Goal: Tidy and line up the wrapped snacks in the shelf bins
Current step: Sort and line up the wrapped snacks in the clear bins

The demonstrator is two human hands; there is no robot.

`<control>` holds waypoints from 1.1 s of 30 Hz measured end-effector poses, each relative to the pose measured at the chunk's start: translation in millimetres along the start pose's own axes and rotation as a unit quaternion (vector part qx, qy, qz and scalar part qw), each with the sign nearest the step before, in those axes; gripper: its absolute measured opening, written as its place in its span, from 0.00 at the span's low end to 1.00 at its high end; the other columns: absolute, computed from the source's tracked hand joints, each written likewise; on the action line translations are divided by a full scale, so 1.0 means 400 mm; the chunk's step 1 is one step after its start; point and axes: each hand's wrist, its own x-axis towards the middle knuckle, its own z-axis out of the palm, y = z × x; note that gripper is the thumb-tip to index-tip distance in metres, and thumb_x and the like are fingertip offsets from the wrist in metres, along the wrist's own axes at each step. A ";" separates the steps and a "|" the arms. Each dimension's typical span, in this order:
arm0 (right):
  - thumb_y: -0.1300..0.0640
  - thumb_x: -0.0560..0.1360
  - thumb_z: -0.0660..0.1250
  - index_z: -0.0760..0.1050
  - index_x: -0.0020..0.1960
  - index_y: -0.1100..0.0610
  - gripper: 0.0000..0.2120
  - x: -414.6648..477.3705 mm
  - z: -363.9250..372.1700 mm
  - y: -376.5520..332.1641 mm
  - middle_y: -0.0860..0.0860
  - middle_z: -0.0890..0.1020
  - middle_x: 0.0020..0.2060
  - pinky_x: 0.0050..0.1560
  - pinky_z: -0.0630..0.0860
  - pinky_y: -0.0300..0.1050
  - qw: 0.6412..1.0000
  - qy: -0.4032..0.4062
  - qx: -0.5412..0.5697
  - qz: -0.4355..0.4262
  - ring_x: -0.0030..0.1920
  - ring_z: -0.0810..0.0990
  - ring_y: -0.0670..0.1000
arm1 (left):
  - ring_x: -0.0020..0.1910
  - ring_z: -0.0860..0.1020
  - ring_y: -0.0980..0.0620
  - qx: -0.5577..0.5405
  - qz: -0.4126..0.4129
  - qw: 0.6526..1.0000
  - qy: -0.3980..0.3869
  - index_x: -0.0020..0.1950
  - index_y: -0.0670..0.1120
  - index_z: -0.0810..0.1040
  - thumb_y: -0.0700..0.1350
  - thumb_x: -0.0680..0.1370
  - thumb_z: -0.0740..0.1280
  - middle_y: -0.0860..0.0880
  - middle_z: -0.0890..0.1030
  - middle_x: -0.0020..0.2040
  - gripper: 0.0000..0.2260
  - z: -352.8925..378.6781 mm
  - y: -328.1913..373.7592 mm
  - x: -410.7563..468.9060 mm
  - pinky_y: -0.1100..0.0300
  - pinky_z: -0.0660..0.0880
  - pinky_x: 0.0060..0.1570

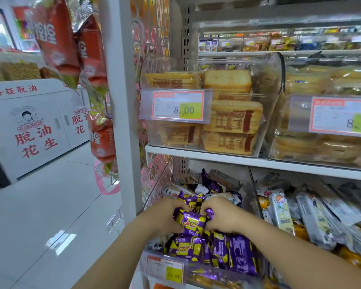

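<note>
Left hand [165, 215] and right hand [221, 215] on one purple wrapped snack [191, 221], lower shelf bin [158, 180].
I see each grip curled round one end, just above the bin's heap of purple packs [217, 249].

Hanging bags [56, 38]: red, strung down beside the post.
Post [121, 101]: white, upright, left of the shelves.
Price tag [177, 105]: red-edged, yellow patch reads 8.00.
Cabinet [29, 126]: white, red characters, far left.
Floor [50, 226]: pale, glossy.
</note>
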 end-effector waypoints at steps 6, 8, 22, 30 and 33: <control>0.65 0.75 0.62 0.74 0.49 0.49 0.11 -0.052 -0.027 -0.023 0.50 0.74 0.39 0.20 0.66 0.34 0.983 0.139 0.121 -0.029 0.33 0.80 0.56 | 0.51 0.70 0.57 -0.054 0.029 0.991 0.117 0.64 0.51 0.75 0.43 0.72 0.74 0.52 0.71 0.57 0.22 0.013 -0.002 -0.008 0.81 0.62 0.42; 0.64 0.74 0.63 0.71 0.53 0.45 0.15 -0.075 -0.038 -0.032 0.52 0.76 0.41 0.21 0.67 0.38 0.977 0.123 0.167 -0.043 0.29 0.77 0.52 | 0.52 0.71 0.56 -0.063 0.028 0.985 0.160 0.64 0.52 0.75 0.42 0.71 0.75 0.53 0.70 0.55 0.22 0.017 0.009 -0.019 0.78 0.64 0.45; 0.58 0.68 0.72 0.72 0.51 0.41 0.17 -0.395 -0.090 0.077 0.36 0.75 0.52 0.55 0.70 0.35 0.926 0.275 0.183 -0.181 0.55 0.74 0.38 | 0.44 0.71 0.61 0.032 0.286 0.918 0.273 0.60 0.56 0.72 0.54 0.70 0.66 0.57 0.66 0.50 0.19 0.073 0.250 -0.130 0.65 0.70 0.40; 0.58 0.67 0.70 0.73 0.50 0.46 0.14 -0.645 -0.111 0.255 0.40 0.74 0.56 0.56 0.68 0.29 0.882 0.433 0.122 -0.143 0.60 0.72 0.39 | 0.52 0.72 0.59 0.016 0.421 0.864 0.274 0.65 0.55 0.69 0.57 0.74 0.65 0.54 0.66 0.57 0.21 0.186 0.505 -0.083 0.62 0.74 0.49; 0.59 0.67 0.70 0.71 0.49 0.46 0.15 -0.717 -0.107 0.348 0.40 0.74 0.55 0.57 0.67 0.30 0.868 0.478 0.085 -0.105 0.59 0.72 0.40 | 0.51 0.72 0.56 0.009 0.432 0.868 0.245 0.67 0.54 0.68 0.57 0.74 0.63 0.54 0.65 0.57 0.22 0.255 0.607 -0.042 0.55 0.78 0.46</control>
